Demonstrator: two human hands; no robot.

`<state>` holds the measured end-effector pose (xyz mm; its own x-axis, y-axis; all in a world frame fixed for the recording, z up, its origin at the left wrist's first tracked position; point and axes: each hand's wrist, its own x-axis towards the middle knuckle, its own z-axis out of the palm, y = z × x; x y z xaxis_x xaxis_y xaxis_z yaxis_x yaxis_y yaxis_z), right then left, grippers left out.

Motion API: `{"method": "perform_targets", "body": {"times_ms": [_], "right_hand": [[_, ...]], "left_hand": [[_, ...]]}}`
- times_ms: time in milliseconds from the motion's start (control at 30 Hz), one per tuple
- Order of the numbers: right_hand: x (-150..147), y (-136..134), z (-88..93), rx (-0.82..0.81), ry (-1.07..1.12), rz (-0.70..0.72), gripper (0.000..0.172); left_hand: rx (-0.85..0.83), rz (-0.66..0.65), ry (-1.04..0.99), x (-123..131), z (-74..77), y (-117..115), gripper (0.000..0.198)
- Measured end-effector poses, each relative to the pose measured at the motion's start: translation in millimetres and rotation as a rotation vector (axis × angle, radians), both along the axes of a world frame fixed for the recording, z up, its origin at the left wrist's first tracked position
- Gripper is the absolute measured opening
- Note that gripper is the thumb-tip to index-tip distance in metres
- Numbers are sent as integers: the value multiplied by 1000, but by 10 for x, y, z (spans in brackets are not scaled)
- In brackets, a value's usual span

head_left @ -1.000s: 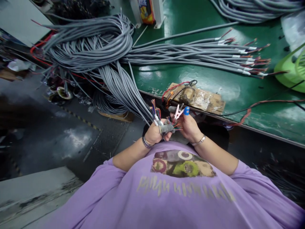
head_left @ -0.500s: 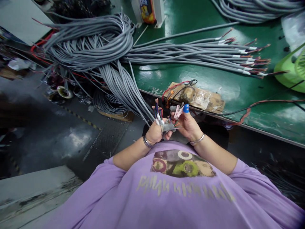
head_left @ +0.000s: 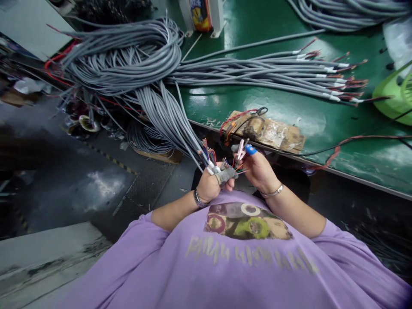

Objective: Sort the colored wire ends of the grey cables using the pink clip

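My left hand (head_left: 207,185) is closed around the stripped ends of several grey cables (head_left: 189,139); their bared coloured wires (head_left: 207,152) fan out above the fist. Its thumb wears a worn grey finger cover (head_left: 225,174) and presses on the bundle. Thin loose wires (head_left: 237,166) stick out beyond that thumb toward my right hand (head_left: 261,172). A small pale pink clip-like tool (head_left: 240,151) is pinched between my right thumb, wrapped in a blue cover (head_left: 250,149), and the forefinger. Whether its jaws touch a wire is too small to tell.
On the green table (head_left: 206,103), a large grey cable coil (head_left: 128,60) lies left, with a cable bundle (head_left: 257,73) stretching right. A wooden block (head_left: 277,135) with red and black leads sits at the near edge. A light-green plastic basket (head_left: 391,96) stands at right.
My left hand has tilted the cable ends leftward. My right hand has turned slightly and shifted a little to the right, keeping hold of the pink tool.
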<state>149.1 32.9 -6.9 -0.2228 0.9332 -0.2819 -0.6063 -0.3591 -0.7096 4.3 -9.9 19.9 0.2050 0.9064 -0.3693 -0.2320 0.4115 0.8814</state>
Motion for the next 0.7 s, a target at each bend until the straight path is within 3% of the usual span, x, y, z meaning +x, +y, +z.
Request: {"method": "perform_targets", "body": {"times_ms": [333, 700], "right_hand": [[-65, 79, 69, -149, 118, 39, 56], [-79, 110, -21, -163, 220, 9, 43]], "left_hand": [[-40, 23, -15, 71, -71, 68, 44], [-34, 61, -27, 80, -69, 76, 42]]}}
